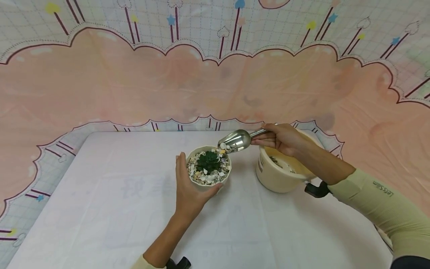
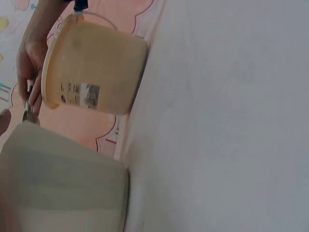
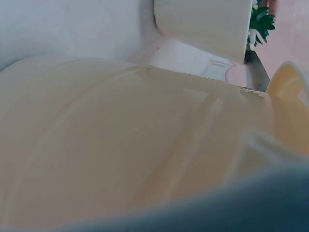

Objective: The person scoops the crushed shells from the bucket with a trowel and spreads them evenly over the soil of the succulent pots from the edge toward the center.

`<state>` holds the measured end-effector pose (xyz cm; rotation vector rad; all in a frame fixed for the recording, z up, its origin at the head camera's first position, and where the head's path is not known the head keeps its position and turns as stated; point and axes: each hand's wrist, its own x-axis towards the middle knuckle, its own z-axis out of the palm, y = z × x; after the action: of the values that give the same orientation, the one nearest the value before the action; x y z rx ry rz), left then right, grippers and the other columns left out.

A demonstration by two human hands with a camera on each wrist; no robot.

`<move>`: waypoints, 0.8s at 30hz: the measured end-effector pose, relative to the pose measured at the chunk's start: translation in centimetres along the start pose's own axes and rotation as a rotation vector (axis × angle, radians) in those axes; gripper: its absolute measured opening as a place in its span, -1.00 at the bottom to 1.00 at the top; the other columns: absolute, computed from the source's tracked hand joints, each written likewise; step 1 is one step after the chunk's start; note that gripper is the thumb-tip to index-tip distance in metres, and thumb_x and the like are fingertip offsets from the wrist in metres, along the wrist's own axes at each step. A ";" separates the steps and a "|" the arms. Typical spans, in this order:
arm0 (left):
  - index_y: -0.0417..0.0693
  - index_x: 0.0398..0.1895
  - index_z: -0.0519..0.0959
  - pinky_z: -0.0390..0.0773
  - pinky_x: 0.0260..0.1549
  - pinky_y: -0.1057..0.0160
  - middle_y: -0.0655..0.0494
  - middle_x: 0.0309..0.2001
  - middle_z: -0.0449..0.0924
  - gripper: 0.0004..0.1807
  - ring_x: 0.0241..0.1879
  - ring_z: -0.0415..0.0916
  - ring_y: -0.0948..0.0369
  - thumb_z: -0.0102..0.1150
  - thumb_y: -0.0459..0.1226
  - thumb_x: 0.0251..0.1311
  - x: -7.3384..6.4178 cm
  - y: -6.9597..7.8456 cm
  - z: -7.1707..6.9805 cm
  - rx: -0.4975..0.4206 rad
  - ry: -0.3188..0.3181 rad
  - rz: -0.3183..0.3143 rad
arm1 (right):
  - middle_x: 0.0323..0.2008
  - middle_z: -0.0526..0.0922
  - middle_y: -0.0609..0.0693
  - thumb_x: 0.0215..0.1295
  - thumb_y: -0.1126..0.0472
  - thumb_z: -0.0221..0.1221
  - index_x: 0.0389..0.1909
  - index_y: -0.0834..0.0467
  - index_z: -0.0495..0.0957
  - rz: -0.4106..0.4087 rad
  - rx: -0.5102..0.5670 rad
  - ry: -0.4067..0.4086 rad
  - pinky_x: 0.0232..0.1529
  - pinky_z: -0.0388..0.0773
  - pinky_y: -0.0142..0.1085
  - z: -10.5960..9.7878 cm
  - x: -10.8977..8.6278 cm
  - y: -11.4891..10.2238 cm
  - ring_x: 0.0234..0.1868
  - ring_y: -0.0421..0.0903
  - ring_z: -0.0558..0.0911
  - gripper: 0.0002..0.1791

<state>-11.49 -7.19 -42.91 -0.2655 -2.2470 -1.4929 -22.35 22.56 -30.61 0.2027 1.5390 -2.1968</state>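
Note:
A dark green succulent [image 1: 208, 161] sits in a whitish pot [image 2: 67, 179], ringed by small pale pebbles [image 1: 207, 179]. My left hand [image 1: 190, 200] holds this pot from the near left, thumb on one side and fingers on the other. In my right hand [image 1: 281, 139] is the handle of a shiny metal scoop [image 1: 242, 139]. The scoop tips over the pot's far right rim, with pebbles at its mouth. In the right wrist view, the succulent [image 3: 262, 20] shows above the pot [image 3: 203, 24]; a bucket hides most of the scoop.
A cream bucket [image 1: 273, 181] stands right of the pot, beneath my right forearm, with some pebbles inside. Its label [image 2: 89, 95] shows in the left wrist view. White cloth [image 1: 134, 216] covers the table, and a patterned pink cloth [image 1: 168, 89] lies beyond its far edge.

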 end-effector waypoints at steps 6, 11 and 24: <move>-0.22 0.71 -0.18 0.12 0.45 -0.31 -0.29 0.66 -0.19 0.53 0.64 -0.25 -0.17 0.78 -0.10 -0.18 -0.7 0.4 1.1 0.024 0.033 -0.015 | -0.20 0.77 0.37 0.72 0.27 -0.07 -0.01 0.47 0.57 0.001 0.001 0.007 0.00 0.68 -0.15 0.0 0.0 0.1 -0.16 0.21 0.81 -0.66; -0.24 0.70 -0.17 0.13 0.46 -0.30 -0.30 0.65 -0.20 0.53 0.64 -0.25 -0.19 0.80 -0.13 -0.19 -0.8 0.2 1.5 0.038 0.054 -0.022 | -0.20 0.77 0.38 0.71 0.27 -0.07 0.01 0.48 0.56 0.003 -0.001 0.011 0.00 0.68 -0.15 0.0 0.0 0.1 -0.16 0.21 0.81 -0.66; -0.24 0.70 -0.14 0.16 0.48 -0.16 -0.30 0.63 -0.09 0.53 0.63 -0.13 -0.14 0.80 -0.10 -0.22 -0.3 -0.4 1.2 0.075 0.035 -0.003 | -0.20 0.77 0.36 0.73 0.29 -0.11 -0.08 0.44 0.63 -0.001 -0.011 0.004 -0.01 0.68 -0.16 0.2 -0.1 0.1 -0.17 0.19 0.82 -0.62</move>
<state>-11.69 -6.28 -43.77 -0.2113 -2.2710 -1.4003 -22.17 22.42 -30.60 0.2035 1.5534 -2.1898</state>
